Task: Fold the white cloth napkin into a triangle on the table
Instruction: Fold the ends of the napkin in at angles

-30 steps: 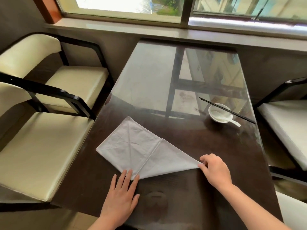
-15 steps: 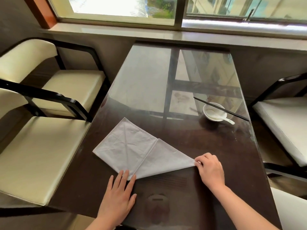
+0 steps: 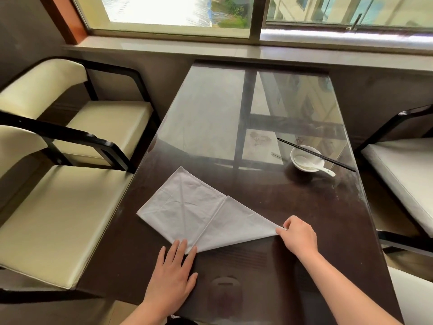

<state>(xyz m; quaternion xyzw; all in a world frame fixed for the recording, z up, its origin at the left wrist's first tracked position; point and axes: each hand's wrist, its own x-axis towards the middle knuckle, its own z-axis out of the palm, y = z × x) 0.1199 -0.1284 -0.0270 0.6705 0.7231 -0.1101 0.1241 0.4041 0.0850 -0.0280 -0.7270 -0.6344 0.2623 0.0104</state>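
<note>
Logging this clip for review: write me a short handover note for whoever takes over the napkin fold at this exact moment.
Left hand: open, flat, fingertips pinning the near corner of the white cloth napkin.
Right hand: pinching the napkin's right tip.
Napkin lies flat on the dark glossy table, one flap already folded over, a crease line running across it.
Left: finish the fold into a clean triangle and smooth it.
Keep clear of the white ceramic bowl with its black chopsticks.
</note>
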